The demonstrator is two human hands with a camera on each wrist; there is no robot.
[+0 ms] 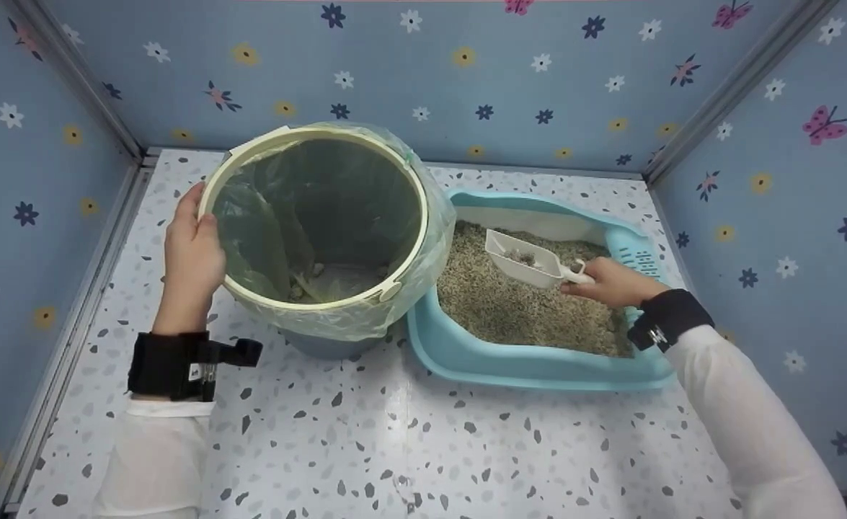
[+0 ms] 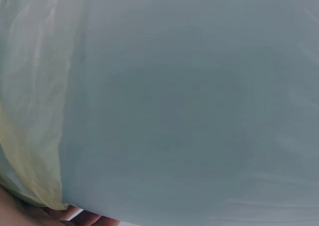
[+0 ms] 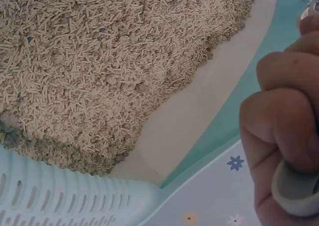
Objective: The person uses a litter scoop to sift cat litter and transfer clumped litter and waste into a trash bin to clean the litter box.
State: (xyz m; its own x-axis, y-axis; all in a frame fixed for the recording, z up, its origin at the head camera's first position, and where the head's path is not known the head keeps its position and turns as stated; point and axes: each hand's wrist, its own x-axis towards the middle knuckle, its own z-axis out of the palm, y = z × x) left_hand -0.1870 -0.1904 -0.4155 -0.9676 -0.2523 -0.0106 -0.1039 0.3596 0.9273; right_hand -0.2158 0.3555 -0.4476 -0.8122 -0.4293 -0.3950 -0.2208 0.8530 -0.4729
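**Spotter:** How do your hands sit?

**Operator:** My left hand [image 1: 194, 259] grips the bin [image 1: 331, 349] left of centre, thumb at the pale yellow rim [image 1: 315, 306], fingers round the outside. My left wrist feed is mostly bin wall, with fingertips at the lower left. My right hand [image 1: 614, 282], right of centre, has its fingers curled round the handle of a white scoop [image 1: 538, 278].

**Spotter:** Where's the scoop pointing?

**Operator:** Its blade points left, above the litter [image 1: 531, 317], with a few clumps [image 1: 521, 257] in it.

**Spotter:** Any writing?

**Operator:** There's a pale tag [image 1: 194, 372] on the black left wristband [image 1: 160, 364], too small for me to read.

**Spotter:** And your edges?

**Operator:** The bin's translucent liner [image 1: 434, 249] hangs over its rim, right beside the left edge of the blue litter box [image 1: 538, 366]; I can't tell whether they touch. A slotted ledge [image 1: 638, 261] lies just behind my right hand. Farther out, speckled floor [image 1: 365, 447] stretches across the bottom of the frame, and flowered walls [image 1: 409, 72] bound me left, right and at the top.
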